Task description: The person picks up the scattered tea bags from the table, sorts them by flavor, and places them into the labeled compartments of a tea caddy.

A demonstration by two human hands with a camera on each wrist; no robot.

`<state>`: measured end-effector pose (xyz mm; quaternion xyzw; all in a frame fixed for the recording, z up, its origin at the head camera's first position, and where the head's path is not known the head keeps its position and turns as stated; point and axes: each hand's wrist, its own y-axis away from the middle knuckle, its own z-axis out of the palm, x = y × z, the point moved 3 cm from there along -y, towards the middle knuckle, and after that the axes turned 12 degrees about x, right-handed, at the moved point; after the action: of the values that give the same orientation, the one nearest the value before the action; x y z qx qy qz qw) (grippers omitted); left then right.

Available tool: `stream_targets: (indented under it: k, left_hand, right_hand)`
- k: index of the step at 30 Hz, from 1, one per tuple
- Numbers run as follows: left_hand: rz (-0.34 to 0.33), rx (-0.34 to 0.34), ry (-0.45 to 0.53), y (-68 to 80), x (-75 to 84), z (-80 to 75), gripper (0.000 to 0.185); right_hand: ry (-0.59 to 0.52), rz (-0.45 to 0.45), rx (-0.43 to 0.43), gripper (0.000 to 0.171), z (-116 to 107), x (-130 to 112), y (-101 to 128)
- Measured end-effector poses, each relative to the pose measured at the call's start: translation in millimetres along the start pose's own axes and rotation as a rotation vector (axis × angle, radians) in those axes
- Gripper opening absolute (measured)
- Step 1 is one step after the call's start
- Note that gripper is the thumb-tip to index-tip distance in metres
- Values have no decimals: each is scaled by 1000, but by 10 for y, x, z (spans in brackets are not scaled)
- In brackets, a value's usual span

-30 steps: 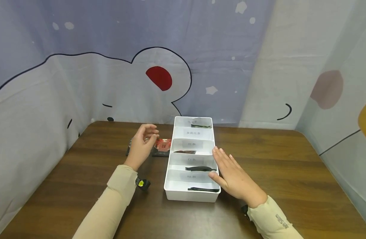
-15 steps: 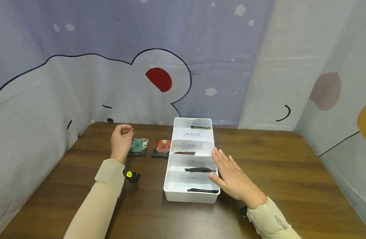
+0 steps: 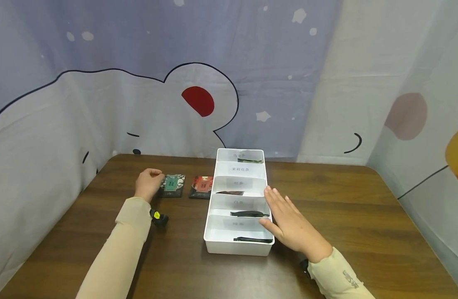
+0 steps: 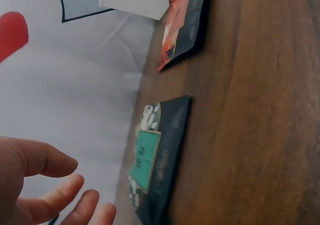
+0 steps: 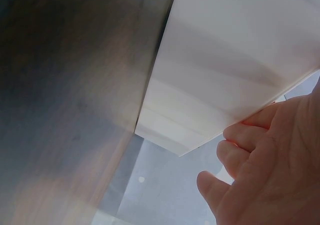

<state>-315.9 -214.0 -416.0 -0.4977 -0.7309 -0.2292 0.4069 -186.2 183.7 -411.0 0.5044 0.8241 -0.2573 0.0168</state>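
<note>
My left hand [image 3: 148, 184] is at the left edge of a green-and-black tea sachet [image 3: 173, 185] that lies flat on the table. In the left wrist view its fingers [image 4: 60, 195] are loosely bent and hold nothing, with the sachet just beyond them. A red-and-black tea sachet [image 3: 201, 186] lies to the right, against a long white divided box [image 3: 236, 248]. Along the box's right rim rests my right hand [image 3: 290, 222], its fingers straight. From the right wrist view, the fingertips [image 5: 235, 132] touch the upper edge of the box's side wall.
Labelled compartments run the length of the box. Dark sachets stand in the two nearest ones, such as the front sachet [image 3: 253, 239]; a reddish sachet [image 3: 230, 192] and a green one [image 3: 250, 160] sit farther back. A printed curtain [image 3: 158, 112] hangs behind the wooden table [image 3: 326, 199].
My left hand has moved left, away from the box, and come down beside the green sachet, uncovering both sachets on the table. The right hand has stayed on the box's rim.
</note>
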Motion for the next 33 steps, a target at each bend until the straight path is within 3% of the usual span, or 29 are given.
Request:
stream_targets:
  k: [4, 7, 15, 22, 27, 33]
  left_hand:
    - [-4, -19, -58, -21, -91, 44, 42]
    - [28, -24, -115, -44, -135, 93, 45]
    - [53, -87, -223, -77, -127, 206, 66]
    - [52, -78, -275, -88, -141, 231, 70]
    - [86, -76, -264, -95, -152, 203, 70]
    - [1, -80, -155, -103, -210, 152, 68]
  right_hand:
    - [0, -2, -4, 77, 12, -3, 4]
    - [2, -5, -3, 77, 15, 1, 7]
    - [1, -7, 0, 77, 7, 19, -1]
    - [-5, -3, -3, 77, -1, 17, -3]
    - [-7, 2, -6, 77, -4, 16, -4]
    - [-6, -1, -10, 77, 14, 14, -6]
